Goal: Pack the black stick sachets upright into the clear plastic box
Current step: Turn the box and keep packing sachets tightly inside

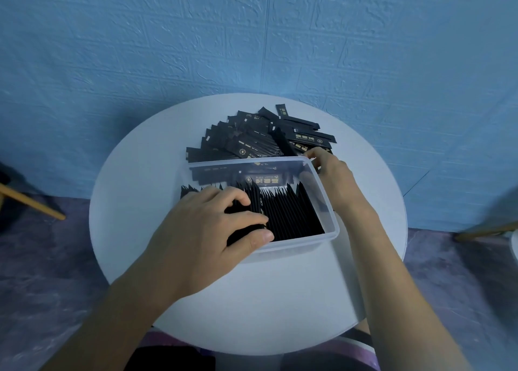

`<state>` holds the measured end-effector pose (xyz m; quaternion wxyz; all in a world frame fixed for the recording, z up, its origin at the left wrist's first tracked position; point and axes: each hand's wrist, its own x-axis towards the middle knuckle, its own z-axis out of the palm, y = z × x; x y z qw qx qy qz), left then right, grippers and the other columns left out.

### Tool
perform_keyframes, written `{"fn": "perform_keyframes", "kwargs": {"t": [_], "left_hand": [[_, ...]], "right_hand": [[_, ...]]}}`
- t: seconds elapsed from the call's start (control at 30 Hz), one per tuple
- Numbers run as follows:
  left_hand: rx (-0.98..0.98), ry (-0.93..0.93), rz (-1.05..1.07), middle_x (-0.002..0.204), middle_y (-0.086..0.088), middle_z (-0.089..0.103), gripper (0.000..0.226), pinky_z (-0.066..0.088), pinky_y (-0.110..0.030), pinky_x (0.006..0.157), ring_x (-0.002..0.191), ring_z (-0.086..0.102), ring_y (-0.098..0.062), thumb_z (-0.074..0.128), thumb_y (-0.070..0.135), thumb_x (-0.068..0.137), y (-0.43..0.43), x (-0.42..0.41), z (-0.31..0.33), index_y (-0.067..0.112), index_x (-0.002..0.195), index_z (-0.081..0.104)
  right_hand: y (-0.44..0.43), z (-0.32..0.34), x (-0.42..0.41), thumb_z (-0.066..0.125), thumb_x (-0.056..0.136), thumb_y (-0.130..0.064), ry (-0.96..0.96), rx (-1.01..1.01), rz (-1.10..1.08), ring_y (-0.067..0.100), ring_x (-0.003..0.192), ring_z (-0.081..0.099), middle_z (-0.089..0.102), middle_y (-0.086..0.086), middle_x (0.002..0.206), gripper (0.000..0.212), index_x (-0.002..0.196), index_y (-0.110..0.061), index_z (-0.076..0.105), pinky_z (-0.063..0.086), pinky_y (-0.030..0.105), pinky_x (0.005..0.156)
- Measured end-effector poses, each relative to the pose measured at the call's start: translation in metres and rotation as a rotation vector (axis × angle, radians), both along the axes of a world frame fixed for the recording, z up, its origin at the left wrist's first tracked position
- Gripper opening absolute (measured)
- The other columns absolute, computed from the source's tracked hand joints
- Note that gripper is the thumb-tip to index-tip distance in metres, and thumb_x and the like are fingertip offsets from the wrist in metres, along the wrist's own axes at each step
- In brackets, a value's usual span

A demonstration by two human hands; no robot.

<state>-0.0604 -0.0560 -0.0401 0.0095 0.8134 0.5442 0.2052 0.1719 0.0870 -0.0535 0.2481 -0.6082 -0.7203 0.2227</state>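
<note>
A clear plastic box (328, 202) sits in the middle of the round white table (252, 300). Several black stick sachets (291, 210) stand upright inside it, filling the right part. My left hand (213, 230) lies over the box's left side, its fingers pressed on the upright sachets there. A loose pile of black sachets (258, 137) lies on the table just behind the box. My right hand (330, 171) is at the box's far right corner, fingertips at the edge of the pile; what they pinch is hidden.
A blue textured wall (252, 34) stands right behind the table. Wooden furniture legs show at the left (33, 205) and at the right (487, 230). Purple floor surrounds the table.
</note>
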Motion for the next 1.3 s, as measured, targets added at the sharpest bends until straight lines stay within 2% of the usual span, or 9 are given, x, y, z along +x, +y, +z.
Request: {"fn": "perform_keyframes", "kwargs": {"t": [0.1, 0.27, 0.4, 0.67, 0.87, 1.0, 1.13, 1.23, 1.3], "left_hand": [[0.000, -0.002, 0.000, 0.118, 0.017, 0.060, 0.055, 0.042, -0.034, 0.082, 0.100, 0.057, -0.011, 0.025, 0.069, 0.099, -0.001, 0.000, 0.000, 0.045, 0.116, 0.072], [-0.007, -0.012, 0.002, 0.118, 0.018, 0.059, 0.054, 0.040, -0.033, 0.083, 0.100, 0.055, -0.010, 0.026, 0.069, 0.099, -0.001, 0.000, 0.001, 0.045, 0.115, 0.072], [-0.005, -0.011, 0.008, 0.118, 0.018, 0.060, 0.055, 0.040, -0.033, 0.083, 0.100, 0.056, -0.011, 0.026, 0.069, 0.099, -0.001, 0.001, 0.001, 0.045, 0.115, 0.072], [-0.015, -0.015, 0.003, 0.118, 0.019, 0.059, 0.057, 0.042, -0.034, 0.084, 0.101, 0.055, -0.009, 0.023, 0.070, 0.099, -0.001, 0.001, 0.001, 0.046, 0.116, 0.071], [-0.004, -0.012, 0.008, 0.118, 0.018, 0.060, 0.053, 0.041, -0.033, 0.082, 0.099, 0.057, -0.011, 0.026, 0.069, 0.099, -0.002, 0.000, 0.000, 0.046, 0.114, 0.072], [-0.009, -0.011, 0.001, 0.119, 0.018, 0.059, 0.058, 0.041, -0.033, 0.083, 0.100, 0.056, -0.011, 0.022, 0.070, 0.099, -0.001, 0.000, 0.000, 0.045, 0.115, 0.072], [-0.007, -0.012, -0.004, 0.117, 0.016, 0.060, 0.053, 0.044, -0.036, 0.083, 0.100, 0.058, -0.012, 0.028, 0.068, 0.099, 0.000, 0.000, 0.000, 0.044, 0.115, 0.073], [-0.012, -0.009, -0.001, 0.116, 0.016, 0.060, 0.050, 0.045, -0.037, 0.083, 0.100, 0.057, -0.012, 0.030, 0.067, 0.099, 0.000, 0.000, 0.000, 0.045, 0.115, 0.072], [-0.014, -0.006, 0.000, 0.115, 0.017, 0.059, 0.047, 0.046, -0.037, 0.081, 0.099, 0.057, -0.013, 0.032, 0.066, 0.098, 0.000, 0.000, 0.000, 0.046, 0.114, 0.071]], "right_hand": [[0.000, 0.001, 0.001, 0.061, 0.092, -0.026, -0.039, -0.005, 0.014, 0.025, 0.089, 0.060, 0.065, -0.001, 0.098, 0.034, 0.126, -0.027, 0.063, 0.040, 0.029, 0.076], [0.000, 0.001, 0.008, 0.062, 0.093, -0.030, -0.009, 0.020, -0.065, 0.024, 0.084, 0.061, 0.066, -0.009, 0.081, 0.010, 0.097, -0.023, 0.069, 0.041, 0.031, 0.071], [0.000, 0.000, 0.015, 0.066, 0.090, -0.032, -0.019, 0.013, -0.172, 0.021, 0.076, 0.061, 0.069, -0.003, 0.084, 0.014, 0.090, -0.018, 0.064, 0.038, 0.030, 0.067], [0.001, 0.000, 0.014, 0.066, 0.094, -0.031, -0.078, 0.025, -0.117, 0.013, 0.068, 0.057, 0.062, -0.012, 0.078, 0.012, 0.105, -0.029, 0.069, 0.036, 0.027, 0.063], [-0.006, 0.022, 0.019, 0.073, 0.087, -0.032, 0.245, 0.067, -0.195, 0.017, 0.071, 0.056, 0.068, -0.005, 0.082, 0.015, 0.085, -0.022, 0.062, 0.040, 0.030, 0.070], [-0.033, 0.061, 0.011, 0.075, 0.086, -0.027, 0.420, 0.051, -0.069, 0.014, 0.059, 0.053, 0.064, 0.001, 0.075, 0.020, 0.082, -0.017, 0.058, 0.045, 0.030, 0.061], [-0.068, 0.074, -0.013, 0.075, 0.088, -0.024, 0.245, -0.165, 0.125, 0.014, 0.053, 0.059, 0.064, 0.000, 0.079, 0.019, 0.094, -0.020, 0.057, 0.051, 0.030, 0.054], [-0.083, 0.065, -0.035, 0.071, 0.088, -0.041, -0.163, -0.165, 0.134, 0.024, 0.088, 0.066, 0.068, -0.002, 0.101, 0.031, 0.115, -0.030, 0.059, 0.051, 0.033, 0.075], [-0.089, 0.060, -0.046, 0.067, 0.090, -0.045, -0.285, -0.139, 0.134, 0.027, 0.098, 0.062, 0.068, 0.000, 0.103, 0.036, 0.121, -0.030, 0.059, 0.045, 0.032, 0.076]]}}
